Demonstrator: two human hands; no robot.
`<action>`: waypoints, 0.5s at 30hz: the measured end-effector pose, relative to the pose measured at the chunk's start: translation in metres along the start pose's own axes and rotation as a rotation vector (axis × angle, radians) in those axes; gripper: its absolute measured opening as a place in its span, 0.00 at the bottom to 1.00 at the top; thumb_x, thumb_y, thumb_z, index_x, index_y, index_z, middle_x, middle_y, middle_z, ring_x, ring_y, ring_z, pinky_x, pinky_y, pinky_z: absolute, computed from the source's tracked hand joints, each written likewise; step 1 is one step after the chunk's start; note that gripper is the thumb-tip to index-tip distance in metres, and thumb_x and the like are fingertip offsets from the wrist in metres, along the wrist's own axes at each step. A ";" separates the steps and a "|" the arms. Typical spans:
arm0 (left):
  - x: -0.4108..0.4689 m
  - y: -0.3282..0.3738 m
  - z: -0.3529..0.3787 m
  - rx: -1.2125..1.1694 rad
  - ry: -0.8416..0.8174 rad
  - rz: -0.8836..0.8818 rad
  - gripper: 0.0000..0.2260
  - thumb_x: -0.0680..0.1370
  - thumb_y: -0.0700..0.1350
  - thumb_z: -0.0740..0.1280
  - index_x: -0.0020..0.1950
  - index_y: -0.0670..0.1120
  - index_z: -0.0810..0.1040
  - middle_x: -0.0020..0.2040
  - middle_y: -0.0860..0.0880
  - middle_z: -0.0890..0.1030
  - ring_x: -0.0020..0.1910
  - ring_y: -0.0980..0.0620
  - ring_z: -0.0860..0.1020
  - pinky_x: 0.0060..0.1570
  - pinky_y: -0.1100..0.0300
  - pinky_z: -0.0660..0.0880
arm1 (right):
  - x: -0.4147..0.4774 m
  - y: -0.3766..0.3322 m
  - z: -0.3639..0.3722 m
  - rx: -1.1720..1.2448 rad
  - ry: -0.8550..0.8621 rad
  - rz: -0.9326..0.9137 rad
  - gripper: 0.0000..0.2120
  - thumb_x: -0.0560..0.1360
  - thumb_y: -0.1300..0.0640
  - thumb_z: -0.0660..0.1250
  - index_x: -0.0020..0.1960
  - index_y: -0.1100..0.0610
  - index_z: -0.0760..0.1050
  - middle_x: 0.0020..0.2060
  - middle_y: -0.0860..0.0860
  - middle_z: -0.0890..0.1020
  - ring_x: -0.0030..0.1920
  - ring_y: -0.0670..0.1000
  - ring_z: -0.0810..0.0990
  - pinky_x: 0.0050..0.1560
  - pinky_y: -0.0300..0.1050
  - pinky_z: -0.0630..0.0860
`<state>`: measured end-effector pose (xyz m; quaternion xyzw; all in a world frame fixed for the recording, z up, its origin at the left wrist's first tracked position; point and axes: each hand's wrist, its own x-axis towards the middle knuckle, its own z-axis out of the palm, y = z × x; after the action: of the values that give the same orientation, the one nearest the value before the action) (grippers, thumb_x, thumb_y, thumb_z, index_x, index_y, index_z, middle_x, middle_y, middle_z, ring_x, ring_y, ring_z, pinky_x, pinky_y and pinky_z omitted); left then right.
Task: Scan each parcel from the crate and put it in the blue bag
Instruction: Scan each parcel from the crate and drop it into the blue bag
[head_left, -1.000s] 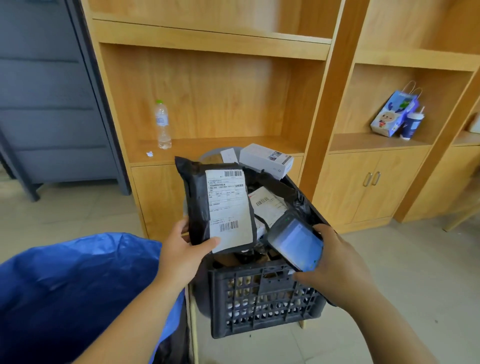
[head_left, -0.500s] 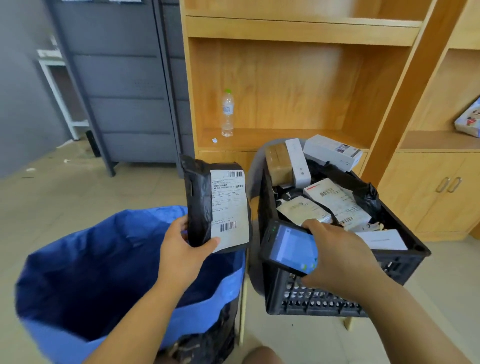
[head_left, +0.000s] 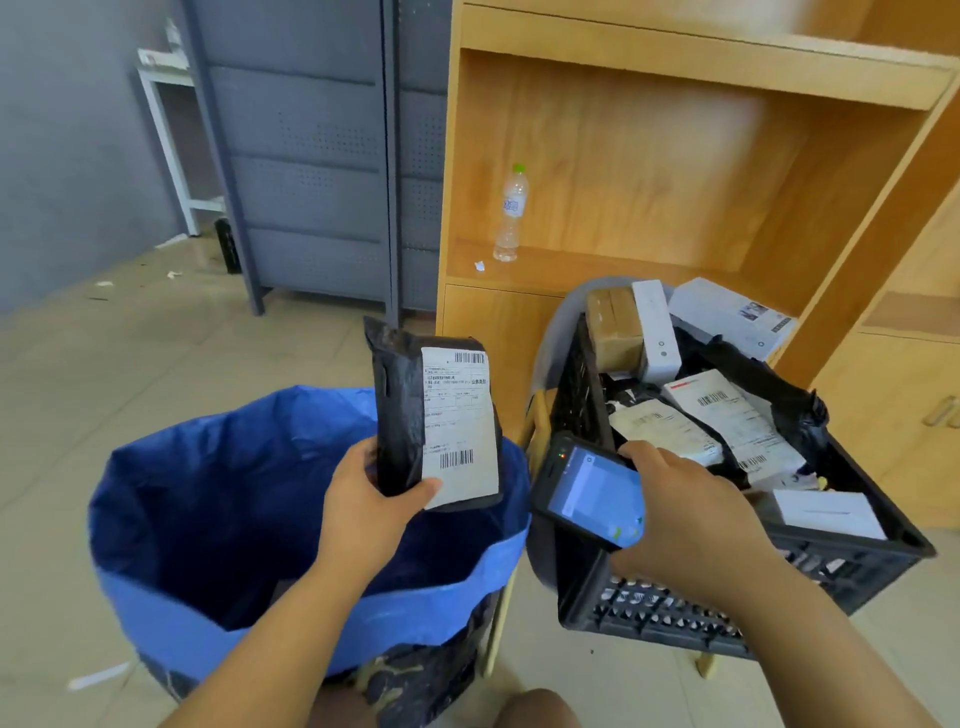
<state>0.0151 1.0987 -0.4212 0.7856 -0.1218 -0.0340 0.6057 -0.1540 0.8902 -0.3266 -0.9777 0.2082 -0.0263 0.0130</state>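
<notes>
My left hand (head_left: 370, 512) grips a black plastic parcel (head_left: 400, 415) by its lower end and holds it upright, its white barcode label facing me, above the right rim of the open blue bag (head_left: 218, 525). My right hand (head_left: 691, 525) holds a handheld scanner (head_left: 589, 491) with a lit blue screen just right of the parcel, in front of the black crate (head_left: 649, 618). The crate holds several parcels: black bags with white labels, white boxes and a brown one.
A wooden shelf unit (head_left: 675, 171) stands behind the crate with a water bottle (head_left: 511, 213) on its ledge. A grey metal cabinet (head_left: 311, 156) is at the back left. Tiled floor lies around the bag. My knee shows at the bottom edge.
The view has swung left, and the parcel in my left hand has moved from over the crate to above the blue bag. The scanner stays beside it in my right hand.
</notes>
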 end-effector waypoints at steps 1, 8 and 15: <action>0.001 -0.005 -0.003 0.005 0.002 -0.018 0.22 0.65 0.47 0.79 0.49 0.62 0.71 0.46 0.66 0.78 0.45 0.75 0.75 0.35 0.74 0.70 | 0.003 -0.002 0.003 0.007 -0.008 0.000 0.37 0.59 0.41 0.72 0.61 0.47 0.59 0.46 0.44 0.70 0.45 0.48 0.71 0.41 0.45 0.70; 0.035 -0.061 -0.042 0.158 -0.037 -0.275 0.16 0.68 0.51 0.77 0.51 0.49 0.76 0.45 0.56 0.80 0.43 0.58 0.78 0.35 0.65 0.69 | 0.035 -0.035 0.034 0.045 -0.091 -0.033 0.40 0.58 0.40 0.73 0.64 0.48 0.59 0.46 0.44 0.71 0.46 0.49 0.73 0.43 0.46 0.73; 0.089 -0.133 -0.077 0.492 -0.175 -0.572 0.16 0.67 0.53 0.74 0.47 0.43 0.78 0.42 0.48 0.80 0.38 0.52 0.78 0.31 0.60 0.69 | 0.095 -0.085 0.085 0.036 -0.233 -0.115 0.42 0.58 0.40 0.72 0.67 0.49 0.58 0.54 0.46 0.73 0.52 0.51 0.74 0.45 0.46 0.70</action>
<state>0.1364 1.1817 -0.5200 0.9038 0.0465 -0.2382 0.3524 -0.0281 0.9299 -0.4041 -0.9841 0.1482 0.0829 0.0531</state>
